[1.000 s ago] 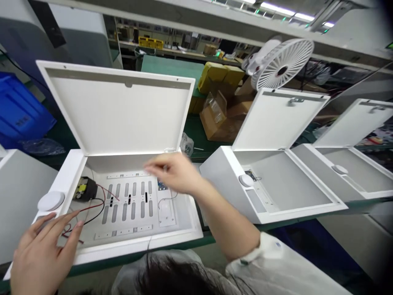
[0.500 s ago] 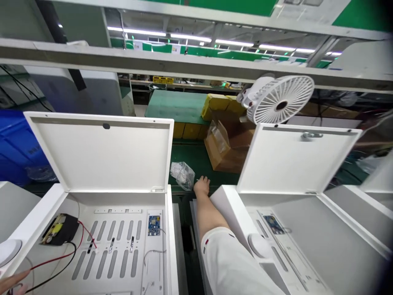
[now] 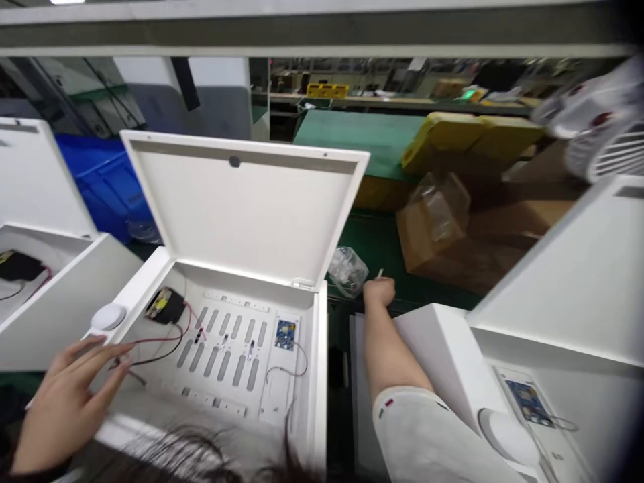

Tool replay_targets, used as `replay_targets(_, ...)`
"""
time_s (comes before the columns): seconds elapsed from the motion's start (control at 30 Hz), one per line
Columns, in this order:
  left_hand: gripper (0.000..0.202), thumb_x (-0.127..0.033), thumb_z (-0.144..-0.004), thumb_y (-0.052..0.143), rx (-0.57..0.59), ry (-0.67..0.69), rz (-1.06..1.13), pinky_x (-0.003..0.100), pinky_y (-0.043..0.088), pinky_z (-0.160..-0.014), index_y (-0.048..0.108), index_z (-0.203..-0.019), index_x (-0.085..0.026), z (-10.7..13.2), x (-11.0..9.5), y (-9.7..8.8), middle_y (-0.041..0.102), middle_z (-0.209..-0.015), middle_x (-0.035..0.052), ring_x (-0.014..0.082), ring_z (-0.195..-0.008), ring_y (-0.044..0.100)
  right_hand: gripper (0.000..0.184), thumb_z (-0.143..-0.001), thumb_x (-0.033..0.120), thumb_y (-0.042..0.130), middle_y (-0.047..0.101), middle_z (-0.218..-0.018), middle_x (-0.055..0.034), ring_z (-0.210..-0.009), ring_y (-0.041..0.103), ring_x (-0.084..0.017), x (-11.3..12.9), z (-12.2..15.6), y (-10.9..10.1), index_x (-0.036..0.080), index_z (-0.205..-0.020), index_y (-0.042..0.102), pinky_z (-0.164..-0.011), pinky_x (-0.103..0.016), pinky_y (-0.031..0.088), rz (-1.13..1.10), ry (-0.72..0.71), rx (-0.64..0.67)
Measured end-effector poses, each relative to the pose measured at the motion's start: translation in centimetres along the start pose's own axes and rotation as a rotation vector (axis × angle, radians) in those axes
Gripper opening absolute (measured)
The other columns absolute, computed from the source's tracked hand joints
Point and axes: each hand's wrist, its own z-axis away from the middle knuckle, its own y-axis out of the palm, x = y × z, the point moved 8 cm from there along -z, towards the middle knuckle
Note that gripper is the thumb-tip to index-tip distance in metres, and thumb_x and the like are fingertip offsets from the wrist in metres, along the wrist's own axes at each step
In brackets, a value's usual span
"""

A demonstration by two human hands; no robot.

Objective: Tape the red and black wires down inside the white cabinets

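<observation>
Green-matted workbench (image 3: 372, 241) stretches behind a white sheet-metal cabinet (image 3: 316, 362) with its smooth lid (image 3: 241, 215) propped open, the cabinet lying just left of the right hand (image 3: 378, 292) and beneath the left. Curled, seen from the back, that right hand reaches past the cabinet's wall, beside a crumpled plastic bag (image 3: 347, 272) and a small white stick (image 3: 380, 273), its grip impossible to tell. Open and empty, the left hand (image 3: 65, 402) now extends further over the cabinet, fingers spread near thin red and black wires (image 3: 161, 342).
</observation>
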Motion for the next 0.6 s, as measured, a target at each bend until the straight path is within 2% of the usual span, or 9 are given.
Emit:
replay_targets(0.13,0.023,-0.04,-0.088,0.054,0.013,-0.028,0.0,0.046,0.041,-0.102,0.065,-0.104,-0.027,0.2,0.2,-0.5,0.071,-0.101,0.0017,0.0288,-0.121,0.049,0.024,-0.087,0.016,0.048,0.067,-0.078,-0.0056,-0.077,0.069,-0.019,0.9,6.3,-6.3,0.013,-0.11,0.053,-0.074,-0.032,0.054,-0.617,-0.111,-0.306)
replay_targets(0.2,0.024,-0.038,-0.088,0.055,-0.005,-0.026,0.008,0.045,0.04,-0.102,0.065,-0.105,-0.025,-0.1,-0.1,-0.5,0.07,-0.101,0.0032,0.0287,-0.12,0.049,0.023,-0.087,0.023,0.052,0.064,-0.071,0.0006,-0.063,0.066,-0.016,1.6,11.0,-10.9,0.017,-0.109,0.05,-0.059,-0.028,0.053,-0.922,-0.239,-0.393)
replay_targets(0.3,0.024,-0.037,-0.087,0.057,-0.031,-0.015,0.054,0.045,0.039,-0.102,0.066,-0.105,-0.023,-0.2,-0.1,-0.8,0.071,-0.099,0.0027,0.0285,-0.118,0.049,0.011,-0.086,0.029,0.059,0.065,-0.071,0.0013,-0.058,0.063,-0.015,3.6,19.5,-19.0,0.023,-0.095,0.054,-0.05,-0.026,0.049,-1.133,-0.456,-0.52)
replay_targets(0.37,0.023,-0.035,-0.087,0.058,-0.044,-0.014,0.079,0.044,0.039,-0.103,0.067,-0.105,-0.023,0.0,0.1,-1.0,0.071,-0.099,0.0018,0.0282,-0.118,0.049,0.011,-0.081,0.027,0.067,0.068,-0.077,-0.0014,-0.057,0.062,-0.014,6.5,24.8,-23.2,0.022,-0.087,0.059,-0.05,-0.027,0.049,-1.161,-0.648,-0.452)
replay_targets(0.4,0.023,-0.034,-0.087,0.058,-0.049,-0.015,0.089,0.043,0.039,-0.103,0.067,-0.105,-0.023,0.1,0.2,-1.2,0.071,-0.1,0.0016,0.0281,-0.118,0.049,0.012,-0.079,0.027,0.07,0.068,-0.078,-0.0018,-0.057,0.062,-0.014,8.6,27.1,-24.2,0.021,-0.086,0.061,-0.052,-0.028,0.05,-1.128,-0.758,-0.329)
replay_targets(0.43,0.023,-0.033,-0.086,0.059,-0.053,-0.017,0.098,0.043,0.039,-0.103,0.067,-0.105,-0.022,0.2,0.3,-1.3,0.071,-0.1,0.0014,0.0281,-0.118,0.049,0.012,-0.079,0.027,0.07,0.068,-0.077,-0.0015,-0.058,0.062,-0.014,11.2,29.4,-24.2,0.02,-0.085,0.063,-0.054,-0.028,0.051,-1.038,-0.879,-0.14)
replay_targets(0.5,0.024,-0.032,-0.086,0.059,-0.062,-0.024,0.114,0.042,0.04,-0.102,0.067,-0.106,-0.021,0.3,0.4,-1.4,0.071,-0.102,0.0015,0.0284,-0.118,0.048,0.007,-0.082,0.026,0.067,0.067,-0.077,-0.0006,-0.062,0.063,-0.014,15.8,34.2,-21.1,0.02,-0.085,0.066,-0.059,-0.028,0.051,-0.682,-1.113,0.276)
replay_targets(0.57,0.025,-0.032,-0.086,0.059,-0.073,-0.039,0.121,0.041,0.042,-0.098,0.067,-0.107,-0.021,0.4,0.6,-1.5,0.071,-0.101,0.0022,0.0281,-0.113,0.051,0.007,-0.083,0.021,0.062,0.068,-0.078,-0.001,-0.068,0.063,-0.014,17.9,38.6,-14.8,0.021,-0.083,0.069,-0.063,-0.026,0.048,-0.195,-1.283,0.597)
replay_targets(0.6,0.026,-0.033,-0.086,0.058,-0.075,-0.048,0.123,0.041,0.044,-0.095,0.067,-0.107,-0.021,0.4,0.7,-1.5,0.071,-0.099,0.0027,0.0276,-0.11,0.052,0.01,-0.082,0.016,0.061,0.068,-0.078,-0.0017,-0.071,0.062,-0.014,18.1,40.2,-11.3,0.021,-0.08,0.07,-0.064,-0.025,0.046,0.028,-1.333,0.687)
